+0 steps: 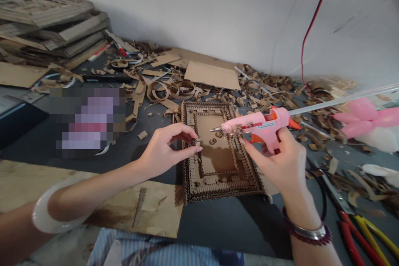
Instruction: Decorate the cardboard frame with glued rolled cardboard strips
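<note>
My right hand [285, 162] is closed around a pink hot glue gun [268, 126], its metal nozzle pointing left over a rectangular corrugated cardboard frame [224, 187]. A long clear glue stick [339, 100] juts from the back of the gun. At the frame's left side, the thumb and fingers of my left hand [170, 143] pinch a small cardboard piece [197, 143]. A few little rolled cardboard bits [213, 141] lie on the frame's flat inner panel, below the nozzle. The frame rests on the dark table.
Cardboard scraps and curled strips [187, 89] litter the back. Stacked cardboard frames [46, 25] stand far left, beyond a blurred-out object [90, 120]. Red-handled [350, 237] and yellow-handled tools [370, 232] lie at right, near pink balloons [364, 118]. A red cable [311, 25] hangs by the wall.
</note>
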The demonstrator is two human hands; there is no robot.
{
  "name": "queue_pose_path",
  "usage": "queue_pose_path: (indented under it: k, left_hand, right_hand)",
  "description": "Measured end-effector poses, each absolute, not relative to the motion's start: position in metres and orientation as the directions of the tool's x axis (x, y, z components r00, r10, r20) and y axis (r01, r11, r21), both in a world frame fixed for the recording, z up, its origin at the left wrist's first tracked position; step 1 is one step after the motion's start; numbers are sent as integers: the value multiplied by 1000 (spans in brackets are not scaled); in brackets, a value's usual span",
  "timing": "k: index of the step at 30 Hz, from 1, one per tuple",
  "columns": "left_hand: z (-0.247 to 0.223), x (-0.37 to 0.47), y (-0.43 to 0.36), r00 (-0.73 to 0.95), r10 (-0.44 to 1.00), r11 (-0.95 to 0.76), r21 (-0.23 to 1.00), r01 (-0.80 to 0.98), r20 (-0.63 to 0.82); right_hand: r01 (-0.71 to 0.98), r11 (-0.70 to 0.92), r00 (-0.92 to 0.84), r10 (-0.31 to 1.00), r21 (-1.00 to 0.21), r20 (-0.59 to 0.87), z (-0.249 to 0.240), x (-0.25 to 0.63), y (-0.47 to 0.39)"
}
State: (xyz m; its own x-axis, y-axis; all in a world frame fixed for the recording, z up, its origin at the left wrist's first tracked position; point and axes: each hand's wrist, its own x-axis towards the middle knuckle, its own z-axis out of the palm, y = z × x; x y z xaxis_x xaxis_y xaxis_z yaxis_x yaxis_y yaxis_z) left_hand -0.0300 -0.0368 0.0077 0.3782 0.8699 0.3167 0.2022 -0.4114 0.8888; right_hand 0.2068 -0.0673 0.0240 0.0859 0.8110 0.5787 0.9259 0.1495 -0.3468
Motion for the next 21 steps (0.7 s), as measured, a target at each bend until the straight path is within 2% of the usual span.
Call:
queue_pose_path:
  k: [7, 15, 21]
  left_hand:
    - [4, -29, -38, 346, 906, -301, 945, 127, 242]
    - [4, -29, -38, 356, 904, -298, 946, 124, 238]
    - [5, -29, -38, 353, 908, -282, 951, 123, 224]
  right_hand:
    - [908, 257, -12, 805, -331, 593, 22, 203, -70]
    - [925, 281, -66, 783, -257, 619, 19, 202, -70]
    - [917, 306, -93, 785, -254, 613, 18, 202, -70]
